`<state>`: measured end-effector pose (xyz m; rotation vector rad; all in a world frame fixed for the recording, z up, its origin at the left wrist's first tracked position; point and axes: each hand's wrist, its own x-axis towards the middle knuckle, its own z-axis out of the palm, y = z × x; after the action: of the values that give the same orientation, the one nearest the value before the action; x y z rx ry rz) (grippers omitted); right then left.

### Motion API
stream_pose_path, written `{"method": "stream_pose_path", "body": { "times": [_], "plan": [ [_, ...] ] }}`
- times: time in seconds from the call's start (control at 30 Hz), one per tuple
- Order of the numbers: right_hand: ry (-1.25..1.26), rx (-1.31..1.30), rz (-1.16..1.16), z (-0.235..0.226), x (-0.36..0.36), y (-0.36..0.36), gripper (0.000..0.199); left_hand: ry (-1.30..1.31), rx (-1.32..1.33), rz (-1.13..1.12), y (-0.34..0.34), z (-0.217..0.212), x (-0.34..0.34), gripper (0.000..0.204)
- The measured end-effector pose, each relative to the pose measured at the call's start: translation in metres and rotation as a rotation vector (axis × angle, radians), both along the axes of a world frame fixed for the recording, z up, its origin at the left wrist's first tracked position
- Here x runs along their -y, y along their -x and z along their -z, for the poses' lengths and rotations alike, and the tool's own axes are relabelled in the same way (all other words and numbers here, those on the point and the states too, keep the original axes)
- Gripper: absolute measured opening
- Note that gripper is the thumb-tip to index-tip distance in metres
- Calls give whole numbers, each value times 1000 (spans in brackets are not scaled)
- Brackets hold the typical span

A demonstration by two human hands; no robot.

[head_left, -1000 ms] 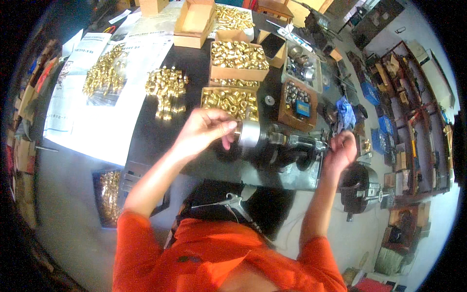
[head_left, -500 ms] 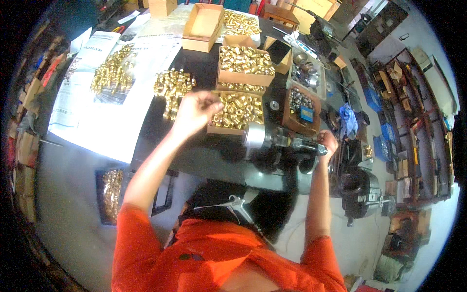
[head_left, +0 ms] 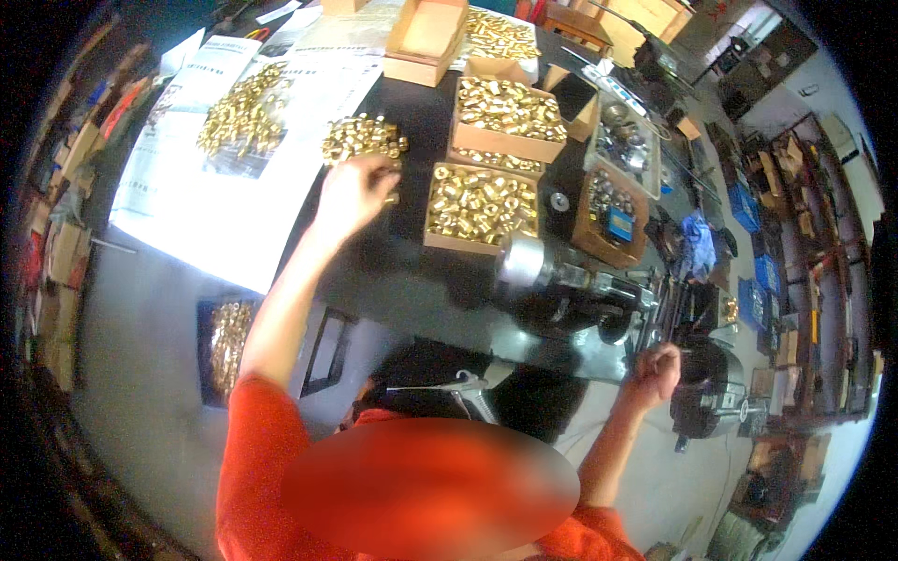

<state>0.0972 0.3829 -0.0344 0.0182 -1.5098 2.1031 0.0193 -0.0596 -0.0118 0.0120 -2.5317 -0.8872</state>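
Observation:
My left hand [head_left: 354, 198] is at the near edge of a loose pile of brass fittings [head_left: 360, 136] on the dark bench. Its fingers are curled together, and whatever they may hold is hidden. To its right stands a cardboard box [head_left: 456, 240] full of short brass fittings [head_left: 482, 199]. A bench-mounted machine with a round silver chuck-like head [head_left: 524, 261] lies to the right of my hands' middle ground. Lower right, my right hand [head_left: 657, 374] is closed in a fist near the machine's rod end, and I cannot make out anything in it.
Another box of brass fittings [head_left: 513, 117] stands behind, beside an open cardboard box [head_left: 423, 70]. Newspaper [head_left: 187, 210] carries more fittings on the left. A wooden tray of metal parts [head_left: 599, 234], a vise [head_left: 711, 383] and an air blow gun [head_left: 475, 397] are around the bench.
My left hand has moved left from the front fittings box to the loose pile. My right hand has left the machine's end and dropped toward me. The view has shifted.

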Motion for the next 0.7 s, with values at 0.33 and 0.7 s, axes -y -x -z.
{"method": "stream_pose_path", "body": {
  "times": [0.33,0.7],
  "plan": [
    [151,247,43,49,7,68,21,228,265,-86,-44,41,40,29],
    [208,269,91,54,5,33,16,256,202,10,-28,50,48,25]
  ]
}}
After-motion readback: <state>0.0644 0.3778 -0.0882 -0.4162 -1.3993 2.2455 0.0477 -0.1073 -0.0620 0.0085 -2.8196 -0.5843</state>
